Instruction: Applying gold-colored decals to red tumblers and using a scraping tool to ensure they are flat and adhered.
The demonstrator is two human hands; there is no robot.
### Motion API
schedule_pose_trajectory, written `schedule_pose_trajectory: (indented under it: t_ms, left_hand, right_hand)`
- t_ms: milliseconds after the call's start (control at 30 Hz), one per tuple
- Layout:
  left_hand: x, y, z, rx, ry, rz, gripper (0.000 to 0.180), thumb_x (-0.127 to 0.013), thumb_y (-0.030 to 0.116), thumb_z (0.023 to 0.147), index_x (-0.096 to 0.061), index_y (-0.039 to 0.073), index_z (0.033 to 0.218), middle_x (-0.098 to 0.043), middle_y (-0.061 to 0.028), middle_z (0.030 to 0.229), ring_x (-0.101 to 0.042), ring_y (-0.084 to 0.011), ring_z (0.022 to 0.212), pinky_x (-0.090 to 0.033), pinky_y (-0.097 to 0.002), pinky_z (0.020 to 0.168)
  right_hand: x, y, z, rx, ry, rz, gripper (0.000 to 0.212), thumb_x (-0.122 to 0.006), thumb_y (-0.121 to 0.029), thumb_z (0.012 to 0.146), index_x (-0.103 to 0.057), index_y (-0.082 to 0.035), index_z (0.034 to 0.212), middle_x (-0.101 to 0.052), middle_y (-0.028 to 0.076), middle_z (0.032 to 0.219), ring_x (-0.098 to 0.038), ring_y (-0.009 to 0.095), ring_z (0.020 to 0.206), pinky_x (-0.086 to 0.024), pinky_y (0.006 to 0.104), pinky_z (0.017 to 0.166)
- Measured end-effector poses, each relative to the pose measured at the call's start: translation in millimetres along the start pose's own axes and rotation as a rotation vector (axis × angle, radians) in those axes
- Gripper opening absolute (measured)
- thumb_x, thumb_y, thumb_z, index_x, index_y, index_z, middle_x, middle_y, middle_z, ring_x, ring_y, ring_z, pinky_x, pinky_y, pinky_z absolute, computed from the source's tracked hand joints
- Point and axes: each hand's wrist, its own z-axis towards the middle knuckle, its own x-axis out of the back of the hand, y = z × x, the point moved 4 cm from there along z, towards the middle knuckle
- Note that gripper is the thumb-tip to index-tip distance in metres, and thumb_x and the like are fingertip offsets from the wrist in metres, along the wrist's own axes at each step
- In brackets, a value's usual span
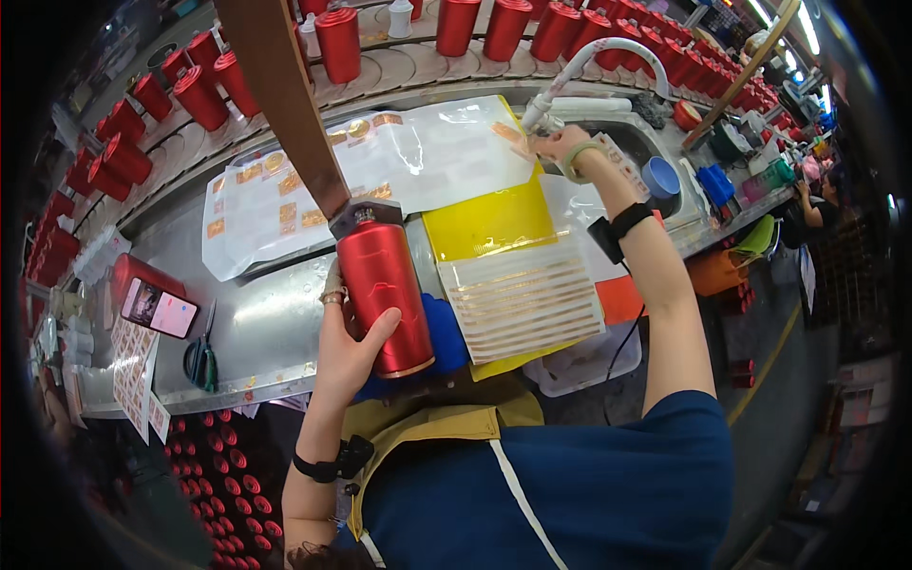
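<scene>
My left hand wraps around a glossy red metal bottle, its thumb laid across the front. The bottle leans slightly and its upper end meets a dark metal block at the foot of a brown post. At the far right my right hand is closed beside the base of a white tap, fingers bent by the edge of a wet white sheet. Whatever those fingers pinch is too small to make out. Gold decals dot the sheet, one close to my fingertips.
Yellow film lies under a sheet of gold strips. A sink with a blue bowl is at right. Scissors, a phone and decal sheets lie left. Red bottles line a conveyor behind.
</scene>
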Motion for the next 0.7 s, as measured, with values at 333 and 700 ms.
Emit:
schedule_pose_trajectory:
  t_ms: [333, 700]
  left_hand:
    - [40.2, 57.9, 22.5, -0.229, 0.058, 0.14, 0.057, -0.054, 0.013, 0.108, -0.034, 0.005, 0.161, -0.047, -0.0171, 0.157, -0.049, -0.0259, 0.141, -0.042, -0.041, 0.115]
    - [-15.2, 59.4, 28.5, -0.27, -0.314, -0.065, 0.089, -0.016, 0.068, 0.107, -0.035, -0.004, 0.157, -0.042, -0.0178, 0.16, -0.035, -0.0285, 0.152, -0.021, -0.043, 0.127]
  right_hand:
    - [105.0, -125.3, -135.0, 0.489, -0.158, 0.482, 0.038, -0.069, -0.04, 0.1, -0.078, -0.003, 0.105, -0.055, -0.006, 0.073, -0.044, 0.004, 0.063, -0.034, 0.0244, 0.056]
    - [44.5, -202.0, -274.5, 0.839, -0.535, 0.585, 0.029, -0.073, -0.028, 0.099, -0.076, 0.001, 0.099, -0.069, 0.0, 0.081, -0.057, 0.005, 0.078, -0.046, 0.025, 0.069]
